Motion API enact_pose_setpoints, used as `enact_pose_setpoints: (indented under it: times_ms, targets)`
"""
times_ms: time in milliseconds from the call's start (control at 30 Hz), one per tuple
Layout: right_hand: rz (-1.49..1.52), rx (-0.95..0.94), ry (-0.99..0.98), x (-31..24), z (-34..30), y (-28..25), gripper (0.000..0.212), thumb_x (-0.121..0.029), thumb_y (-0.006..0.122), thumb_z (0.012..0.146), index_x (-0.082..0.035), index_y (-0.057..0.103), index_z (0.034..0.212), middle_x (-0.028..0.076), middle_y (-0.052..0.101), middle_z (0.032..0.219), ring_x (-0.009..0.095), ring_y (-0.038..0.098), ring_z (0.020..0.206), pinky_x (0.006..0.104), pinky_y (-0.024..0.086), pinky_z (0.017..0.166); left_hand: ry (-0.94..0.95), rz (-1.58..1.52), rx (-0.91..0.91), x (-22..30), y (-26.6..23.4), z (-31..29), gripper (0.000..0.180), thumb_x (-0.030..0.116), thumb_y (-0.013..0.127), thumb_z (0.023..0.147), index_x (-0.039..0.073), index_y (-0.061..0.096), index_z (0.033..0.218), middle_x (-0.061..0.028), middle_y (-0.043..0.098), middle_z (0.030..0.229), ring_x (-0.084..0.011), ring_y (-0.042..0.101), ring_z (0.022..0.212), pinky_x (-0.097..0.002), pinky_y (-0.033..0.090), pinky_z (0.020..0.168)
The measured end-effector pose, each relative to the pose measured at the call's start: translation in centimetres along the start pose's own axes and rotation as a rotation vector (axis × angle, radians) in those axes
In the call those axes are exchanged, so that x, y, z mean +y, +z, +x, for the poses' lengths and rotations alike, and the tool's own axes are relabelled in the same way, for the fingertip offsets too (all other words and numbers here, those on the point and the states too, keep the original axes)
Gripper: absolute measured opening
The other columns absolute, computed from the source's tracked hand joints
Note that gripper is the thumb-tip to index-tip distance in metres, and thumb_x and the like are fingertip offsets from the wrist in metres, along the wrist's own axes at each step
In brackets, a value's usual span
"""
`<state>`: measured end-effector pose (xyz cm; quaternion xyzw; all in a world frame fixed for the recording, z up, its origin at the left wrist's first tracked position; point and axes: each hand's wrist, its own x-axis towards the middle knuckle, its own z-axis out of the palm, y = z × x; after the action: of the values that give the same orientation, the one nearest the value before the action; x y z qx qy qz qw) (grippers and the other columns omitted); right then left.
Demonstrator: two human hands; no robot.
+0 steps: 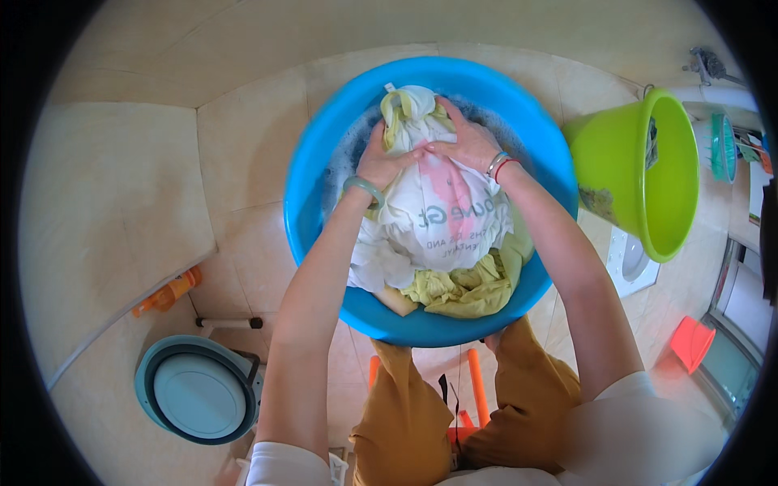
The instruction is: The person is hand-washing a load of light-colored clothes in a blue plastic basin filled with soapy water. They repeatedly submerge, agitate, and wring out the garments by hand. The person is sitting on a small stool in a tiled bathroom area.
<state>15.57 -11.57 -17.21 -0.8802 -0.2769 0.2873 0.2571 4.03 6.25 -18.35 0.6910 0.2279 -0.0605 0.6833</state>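
As fingers (447,149) clasp it, white cloth (444,202), pink-patched

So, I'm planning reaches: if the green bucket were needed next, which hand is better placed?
Probably the right hand: it is nearer the green bucket, while the left hand is on the far side of the white cloth. Both hold that cloth, so the right would first have to let go.

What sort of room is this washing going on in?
Most likely a bathroom: a tiled floor, a white fixture that looks like a squat toilet, and a big blue basin of sudsy water.
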Motion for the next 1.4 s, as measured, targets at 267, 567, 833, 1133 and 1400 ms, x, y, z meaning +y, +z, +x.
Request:
enact_pose_setpoints:
  times_ms: [267,567,833,1133,1400]
  targets:
    - [0.098,-0.300,0.268,3.8,-3.0,2.6,0.093,-0.075,0.045,0.080,0.009,0.058,0.116,0.028,0.064,0.106,0.039,0.062,0.100,0.0412,0.047,0.088,-0.377,0.346,-0.218,-2.8,0.8,-1.5,0.089,0.050,0.068,0.080,0.000,0.031,0.143,-0.0204,0.055,0.129,-0.0288,0.056,0.117,-0.0333,0.043,0.098]
    - [0.436,-0.585,0.459,5.1,-5.2,4.9,0.096,-0.083,0.039,0.077,-0.002,0.061,0.123,0.021,0.058,0.126,0.032,0.054,0.117,0.0371,0.038,0.100,-0.441,0.532,-0.396,-7.3,2.1,-0.6,0.083,0.058,0.066,0.079,0.001,0.046,0.135,-0.0191,0.062,0.120,-0.0275,0.061,0.109,-0.0350,0.046,0.094]
    - [-0.022,-0.554,0.375,9.6,-6.4,8.5,0.058,-0.048,0.037,0.097,-0.003,0.053,0.130,0.023,0.053,0.131,0.033,0.051,0.122,0.0413,0.038,0.101,-0.382,0.654,-0.485,-8.4,4.5,0.3,0.078,0.060,0.067,0.077,0.001,0.055,0.127,-0.0208,0.062,0.119,-0.0314,0.059,0.110,-0.0368,0.045,0.095]
    - [0.123,0.395,-0.292,1.7,-11.2,0.3,0.020,-0.017,0.062,0.089,-0.004,0.065,0.103,0.015,0.066,0.096,0.029,0.062,0.089,0.0383,0.049,0.079,-0.050,0.139,0.129,-2.8,1.2,-4.4,0.029,0.026,0.065,0.090,0.006,0.067,0.111,-0.0127,0.070,0.098,-0.0212,0.065,0.088,-0.0312,0.050,0.081]
    - [0.436,0.401,-0.017,0.5,-3.0,-1.2,0.050,-0.023,0.070,0.084,-0.003,0.050,0.125,0.019,0.059,0.112,0.026,0.061,0.093,0.0349,0.050,0.082,-0.200,-1.061,0.171,1.1,-1.0,-1.8,0.047,0.009,0.066,0.088,0.006,0.049,0.131,-0.0119,0.054,0.128,-0.0198,0.054,0.114,-0.0367,0.050,0.091]
